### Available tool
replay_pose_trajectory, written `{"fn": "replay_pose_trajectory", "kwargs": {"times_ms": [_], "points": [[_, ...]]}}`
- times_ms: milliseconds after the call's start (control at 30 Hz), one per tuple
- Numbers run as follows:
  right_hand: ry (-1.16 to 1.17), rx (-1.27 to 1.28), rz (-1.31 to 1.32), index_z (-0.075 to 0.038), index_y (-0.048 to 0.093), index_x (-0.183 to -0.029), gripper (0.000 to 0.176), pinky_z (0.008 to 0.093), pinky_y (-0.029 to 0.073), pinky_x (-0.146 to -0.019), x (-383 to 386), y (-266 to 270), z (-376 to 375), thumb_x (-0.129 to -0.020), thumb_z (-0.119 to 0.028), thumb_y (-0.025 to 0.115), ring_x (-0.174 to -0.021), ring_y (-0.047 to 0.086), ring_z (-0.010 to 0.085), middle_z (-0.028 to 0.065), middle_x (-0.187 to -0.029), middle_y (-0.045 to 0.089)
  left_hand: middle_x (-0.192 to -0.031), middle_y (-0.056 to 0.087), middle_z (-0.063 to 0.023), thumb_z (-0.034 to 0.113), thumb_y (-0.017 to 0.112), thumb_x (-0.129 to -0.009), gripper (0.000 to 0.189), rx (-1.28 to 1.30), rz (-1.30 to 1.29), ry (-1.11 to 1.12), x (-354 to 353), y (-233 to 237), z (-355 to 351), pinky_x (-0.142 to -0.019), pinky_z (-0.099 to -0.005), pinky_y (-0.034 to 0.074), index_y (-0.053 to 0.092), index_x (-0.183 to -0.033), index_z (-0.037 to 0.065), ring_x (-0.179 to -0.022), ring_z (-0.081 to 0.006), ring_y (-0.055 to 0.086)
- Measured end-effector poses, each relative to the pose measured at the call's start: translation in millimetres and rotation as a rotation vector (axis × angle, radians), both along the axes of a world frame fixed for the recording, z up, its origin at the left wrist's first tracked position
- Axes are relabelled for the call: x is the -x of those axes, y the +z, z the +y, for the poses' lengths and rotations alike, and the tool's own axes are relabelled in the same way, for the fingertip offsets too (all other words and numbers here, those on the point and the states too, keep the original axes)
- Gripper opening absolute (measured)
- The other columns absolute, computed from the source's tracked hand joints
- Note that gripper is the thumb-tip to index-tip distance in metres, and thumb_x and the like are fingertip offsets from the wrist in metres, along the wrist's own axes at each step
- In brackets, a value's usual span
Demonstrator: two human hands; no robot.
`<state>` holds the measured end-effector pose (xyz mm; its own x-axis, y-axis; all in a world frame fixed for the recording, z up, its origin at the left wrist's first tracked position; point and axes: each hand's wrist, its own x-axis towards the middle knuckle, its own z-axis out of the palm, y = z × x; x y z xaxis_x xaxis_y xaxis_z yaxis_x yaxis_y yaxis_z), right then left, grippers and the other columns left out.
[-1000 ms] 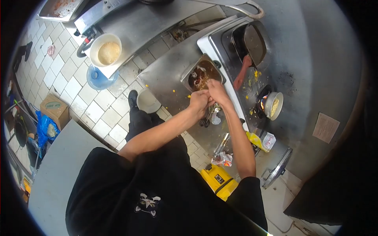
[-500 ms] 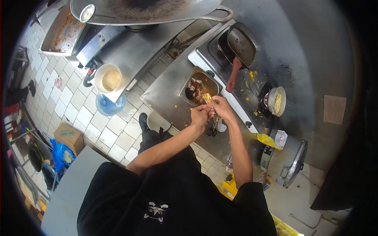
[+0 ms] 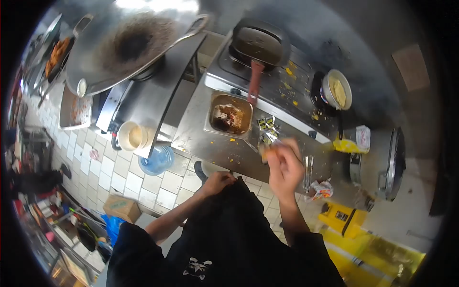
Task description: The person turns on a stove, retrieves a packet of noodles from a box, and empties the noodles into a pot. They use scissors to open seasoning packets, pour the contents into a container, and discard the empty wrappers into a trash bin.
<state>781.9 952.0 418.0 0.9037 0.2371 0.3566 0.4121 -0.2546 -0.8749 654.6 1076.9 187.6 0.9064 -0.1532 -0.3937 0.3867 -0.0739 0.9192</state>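
Note:
My right hand point(image 3: 287, 167) is raised over the counter's front edge. Its fingers are pinched on a small yellowish sachet point(image 3: 264, 153), blurred by motion. Just beyond it, yellow-and-silver torn sachets point(image 3: 268, 128) lie on the steel counter. To their left sits a square metal pan point(image 3: 209, 111) holding brown sauce with white and dark powder point(image 3: 228, 117). My left hand point(image 3: 219, 183) is low, beside the black apron point(image 3: 215, 225) at my front. Its fingers are curled together, and I cannot see what they grip.
A frying pan point(image 3: 258, 45) with a red handle rests on the stove point(image 3: 287, 107). A small pot point(image 3: 347, 98) with pale food sits on the right burner. At left are a large wok point(image 3: 103, 52), a white tub point(image 3: 125, 136) and a blue water bottle point(image 3: 158, 160). A lidded cooker point(image 3: 375, 162) stands right.
My hands have parted from over the metal pan. The left came down toward my apron; the right moved rightward with the sachet. The camera view has shifted.

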Motion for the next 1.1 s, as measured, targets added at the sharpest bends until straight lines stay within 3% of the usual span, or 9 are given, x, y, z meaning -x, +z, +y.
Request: {"fn": "replay_pose_trajectory", "kwargs": {"times_ms": [167, 333, 467, 600, 700, 767, 900, 933, 1100], "points": [[0.06, -0.233, -0.583, -0.02, 0.075, -0.078, 0.013, 0.0275, 0.037, -0.054, 53, 76, -45, -0.066, -0.014, 0.078, -0.07, 0.047, 0.0132, -0.0047, -0.088, 0.058, -0.084, 0.071, -0.0132, 0.021, 0.063, -0.091, 0.023, -0.229, 0.01, -0.138, -3, -7, -15, -0.074, -0.0337, 0.053, 0.069, -0.096, -0.001, -0.079, -0.0198, 0.068], [-0.111, -0.342, -0.694, -0.021, 0.067, -0.093, 0.011, 0.0303, 0.043, -0.072, 53, 103, -61, -0.083, -0.02, 0.071, -0.09, 0.041, 0.0163, -0.0075, -0.094, 0.05, -0.085, 0.069, -0.0171, 0.012, 0.062, -0.088, 0.015, -0.372, -0.325, -0.16, -72, -9, -53, -0.071, -0.0374, 0.052, 0.068, -0.094, 0.0, -0.077, -0.0254, 0.068], [-0.274, -0.465, -0.506, -0.025, 0.065, -0.096, 0.022, 0.0289, 0.042, -0.069, 70, 104, -93, -0.079, -0.016, 0.073, -0.085, 0.041, 0.0167, -0.0067, -0.094, 0.044, -0.093, 0.066, -0.0169, 0.0, 0.061, -0.084, 0.015, -0.422, -0.587, -0.069, -145, -41, -76, -0.071, -0.0415, 0.053, 0.063, -0.097, 0.006, -0.08, -0.0318, 0.066], [-0.198, -0.54, -0.477, -0.023, 0.061, -0.093, 0.023, 0.0277, 0.04, -0.062, 67, 88, -143, -0.077, -0.012, 0.075, -0.075, 0.041, 0.0162, -0.0004, -0.098, 0.04, -0.092, 0.064, -0.0188, 0.008, 0.062, -0.086, 0.014, -0.856, -0.774, -0.143, -210, -56, -80, -0.071, -0.0453, 0.052, 0.062, -0.099, 0.004, -0.082, -0.0383, 0.063], [-0.311, -0.563, -0.52, -0.026, 0.07, -0.096, 0.022, 0.0285, 0.04, -0.064, 48, 84, -148, -0.075, -0.021, 0.075, -0.089, 0.041, 0.0159, -0.0085, -0.097, 0.051, -0.1, 0.063, -0.0207, 0.011, 0.062, -0.082, 0.021, -0.834, -0.697, -0.12, -239, -36, -90, -0.081, -0.0485, 0.05, 0.062, -0.102, 0.003, -0.092, -0.0408, 0.061], [-0.368, -0.532, -0.308, -0.02, 0.071, -0.088, 0.02, 0.0278, 0.038, -0.059, 46, 89, -169, -0.069, -0.019, 0.078, -0.08, 0.047, 0.0165, -0.0047, -0.092, 0.056, -0.102, 0.064, -0.0183, 0.011, 0.064, -0.081, 0.023, -0.912, -0.722, -0.114, -250, -44, -92, -0.083, -0.0481, 0.049, 0.062, -0.103, 0.004, -0.095, -0.039, 0.06], [-0.168, -0.064, -0.237, -0.006, 0.067, -0.089, 0.015, 0.0379, 0.048, -0.07, -35, -4, -200, -0.077, -0.006, 0.076, -0.078, 0.059, 0.0271, 0.0053, -0.085, 0.064, -0.107, 0.064, -0.0136, 0.014, 0.068, -0.078, 0.033, -1.036, -0.588, -0.111, -260, -39, -101, -0.086, -0.0469, 0.048, 0.062, -0.111, 0.008, -0.1, -0.0354, 0.059], [-0.139, 0.058, -0.091, -0.005, 0.067, -0.086, 0.017, 0.0389, 0.046, -0.071, -61, -41, -196, -0.079, -0.019, 0.073, -0.081, 0.057, 0.0293, 0.0099, -0.089, 0.064, -0.109, 0.064, -0.0129, 0.015, 0.069, -0.078, 0.036, -1.058, -0.528, -0.125, -259, -32, -106, -0.087, -0.0466, 0.048, 0.061, -0.113, 0.009, -0.101, -0.0349, 0.058], [-0.128, 0.487, 0.223, -0.004, 0.066, -0.096, 0.022, 0.043, 0.05, -0.078, -101, -241, -170, -0.084, -0.022, 0.069, -0.09, 0.06, 0.0346, 0.0125, -0.093, 0.066, -0.104, 0.061, -0.0134, 0.012, 0.073, -0.074, 0.036, -0.996, -0.506, 0.065, -259, -47, -113, -0.086, -0.0472, 0.046, 0.062, -0.107, 0.008, -0.1, -0.0352, 0.057]]}}
